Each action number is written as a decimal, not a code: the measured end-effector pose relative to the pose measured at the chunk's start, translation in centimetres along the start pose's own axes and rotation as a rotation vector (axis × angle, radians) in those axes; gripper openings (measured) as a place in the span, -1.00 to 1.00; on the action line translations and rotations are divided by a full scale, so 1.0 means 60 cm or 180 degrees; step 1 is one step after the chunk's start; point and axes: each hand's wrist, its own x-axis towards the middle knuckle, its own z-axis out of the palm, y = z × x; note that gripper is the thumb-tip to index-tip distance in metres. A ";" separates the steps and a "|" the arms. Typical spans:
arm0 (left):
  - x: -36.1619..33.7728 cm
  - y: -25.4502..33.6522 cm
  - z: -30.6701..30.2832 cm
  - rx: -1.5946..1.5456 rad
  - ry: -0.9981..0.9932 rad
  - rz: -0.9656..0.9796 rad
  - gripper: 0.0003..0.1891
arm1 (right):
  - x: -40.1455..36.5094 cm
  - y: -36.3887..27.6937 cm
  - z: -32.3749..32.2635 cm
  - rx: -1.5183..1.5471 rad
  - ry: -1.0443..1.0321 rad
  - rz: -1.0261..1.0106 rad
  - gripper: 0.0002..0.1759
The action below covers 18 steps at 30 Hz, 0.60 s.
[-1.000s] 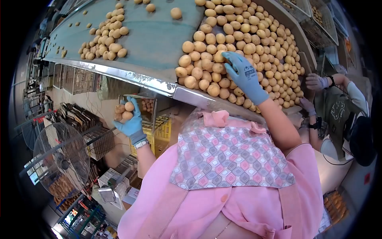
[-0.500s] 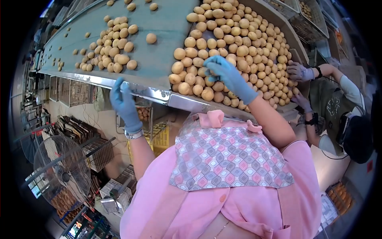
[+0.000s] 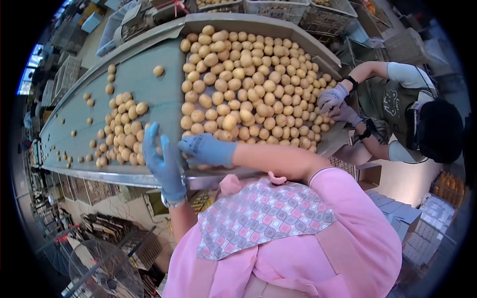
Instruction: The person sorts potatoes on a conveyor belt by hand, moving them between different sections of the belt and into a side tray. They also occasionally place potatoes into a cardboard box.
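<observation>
Many round yellow-brown potatoes (image 3: 258, 92) cover the flat sorting surface in front of me. A smaller pile of potatoes (image 3: 121, 124) lies on the green belt (image 3: 144, 84) to the left. My left hand (image 3: 163, 161), in a blue glove, is raised over the belt's near edge with its fingers apart, beside the smaller pile. My right hand (image 3: 206, 149), also blue-gloved, is at the near left corner of the large group, close to my left hand. Its fingers are curled downward, and whatever they hold is hidden.
A metal rim (image 3: 119, 178) runs along the near side. At the right, a co-worker's gloved hands (image 3: 335, 102) touch the potatoes' far end. Crates (image 3: 276, 9) stand behind the back wall. A large fan (image 3: 107, 273) is at the lower left.
The view has shifted. My right hand has moved left from among the potatoes to near my left hand. My left hand is now over the belt edge. The co-worker's hands have come together.
</observation>
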 end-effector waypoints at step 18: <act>0.234 -0.205 -0.105 0.3621 -0.1054 0.0915 -0.37 | -0.025 0.319 -0.409 0.2007 0.1759 0.1563 -0.55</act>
